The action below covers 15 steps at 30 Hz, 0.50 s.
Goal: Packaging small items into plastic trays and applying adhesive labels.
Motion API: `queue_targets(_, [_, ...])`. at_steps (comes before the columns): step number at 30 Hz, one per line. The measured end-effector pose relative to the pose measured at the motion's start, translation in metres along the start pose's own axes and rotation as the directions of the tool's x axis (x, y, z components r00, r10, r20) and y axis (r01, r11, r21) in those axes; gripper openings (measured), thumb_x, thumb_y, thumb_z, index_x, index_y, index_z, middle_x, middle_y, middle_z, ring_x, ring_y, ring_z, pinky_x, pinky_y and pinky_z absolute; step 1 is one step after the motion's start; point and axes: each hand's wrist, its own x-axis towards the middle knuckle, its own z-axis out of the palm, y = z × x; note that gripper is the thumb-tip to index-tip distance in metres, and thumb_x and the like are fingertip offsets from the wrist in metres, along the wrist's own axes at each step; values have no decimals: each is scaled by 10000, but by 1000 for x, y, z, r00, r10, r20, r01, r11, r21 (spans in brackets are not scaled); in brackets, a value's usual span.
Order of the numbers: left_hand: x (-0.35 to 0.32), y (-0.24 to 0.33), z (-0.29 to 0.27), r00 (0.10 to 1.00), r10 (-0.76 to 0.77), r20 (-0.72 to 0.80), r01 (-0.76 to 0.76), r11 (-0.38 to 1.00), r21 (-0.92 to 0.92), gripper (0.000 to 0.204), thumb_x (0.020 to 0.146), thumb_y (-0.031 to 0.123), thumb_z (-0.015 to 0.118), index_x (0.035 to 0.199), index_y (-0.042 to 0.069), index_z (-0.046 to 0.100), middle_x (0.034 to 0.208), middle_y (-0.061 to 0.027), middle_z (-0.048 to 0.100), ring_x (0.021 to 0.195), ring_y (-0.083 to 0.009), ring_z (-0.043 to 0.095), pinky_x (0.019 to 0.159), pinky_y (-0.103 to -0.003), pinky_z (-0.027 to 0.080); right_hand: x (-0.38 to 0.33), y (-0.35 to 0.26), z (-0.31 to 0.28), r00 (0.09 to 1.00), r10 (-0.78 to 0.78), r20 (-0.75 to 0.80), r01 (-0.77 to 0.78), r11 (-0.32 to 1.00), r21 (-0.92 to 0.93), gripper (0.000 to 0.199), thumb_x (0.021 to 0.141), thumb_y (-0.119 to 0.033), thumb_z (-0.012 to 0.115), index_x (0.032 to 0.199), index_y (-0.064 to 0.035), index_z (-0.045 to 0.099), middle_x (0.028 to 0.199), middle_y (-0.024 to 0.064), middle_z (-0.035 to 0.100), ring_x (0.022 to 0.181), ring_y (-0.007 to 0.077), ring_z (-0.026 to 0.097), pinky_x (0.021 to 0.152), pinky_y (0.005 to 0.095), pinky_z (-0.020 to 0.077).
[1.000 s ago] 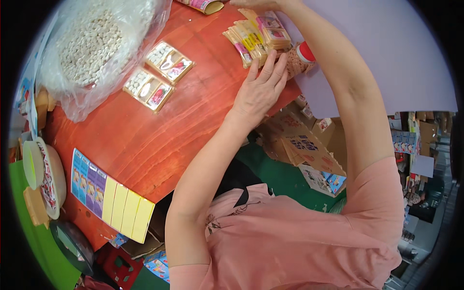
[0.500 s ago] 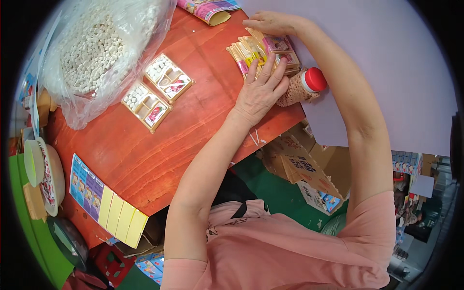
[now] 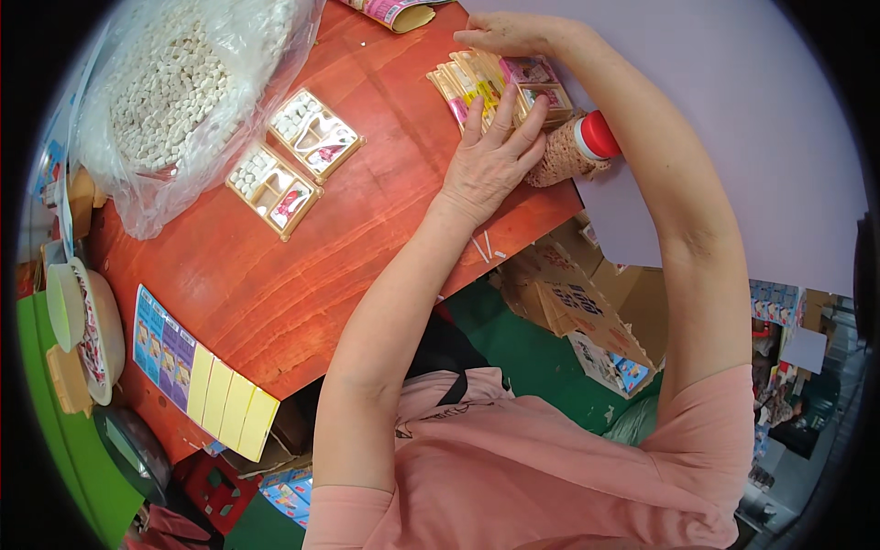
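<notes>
At the table's right edge stands a row of small flat packs with tan edges point(image 3: 466, 81), leaning against one another. My left hand point(image 3: 490, 163) rests its spread fingers on the near end of this row. Beyond the far end, my right hand point(image 3: 513, 35) stretches its fingers out to the left, holding nothing I can see. Beside the row lie compartment boxes with pink cards point(image 3: 530, 70). Near my left fingers is a jar with a red lid point(image 3: 599, 135) and a knitted brown cover. Two open tan trays point(image 3: 316, 135) with white pieces and glossy printed packets lie mid-table.
A clear plastic bag of white pieces point(image 3: 170, 101) fills the far left. Printed card sheets point(image 3: 206, 380) lie at the near left edge, by a round bowl point(image 3: 103, 330). An open cardboard box point(image 3: 596, 302) stands below the right edge. A pale lilac surface point(image 3: 733, 137) adjoins the table.
My right hand has shifted slightly away from the row's far end. My left hand stays at the near end, fingers still spread. The view has moved a little.
</notes>
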Motion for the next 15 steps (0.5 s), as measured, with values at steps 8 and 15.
queue_targets(8, [-8, -1, -19, 995, 47, 83, -40, 996, -86, 308, 886, 224, 550, 1177, 148, 620, 1583, -70, 327, 1455, -343, 302, 1163, -582, 213, -17, -6, -8, 994, -99, -38, 104, 985, 138, 666, 988, -578, 419, 1360, -36, 519, 1309, 188, 611, 1181, 291, 605, 1001, 429, 442])
queue_targets(15, [-43, 11, -59, 964, -110, 243, 147, 979, -139, 390, 815, 175, 615, 1182, 45, 595, 1575, -201, 291, 1422, -383, 337, 1142, -606, 254, -33, -67, -34, 982, -152, -115, 138, 983, -122, 545, 1006, -451, 425, 1303, -22, 583, 1290, 244, 613, 1204, 377, 583, 1005, 457, 458])
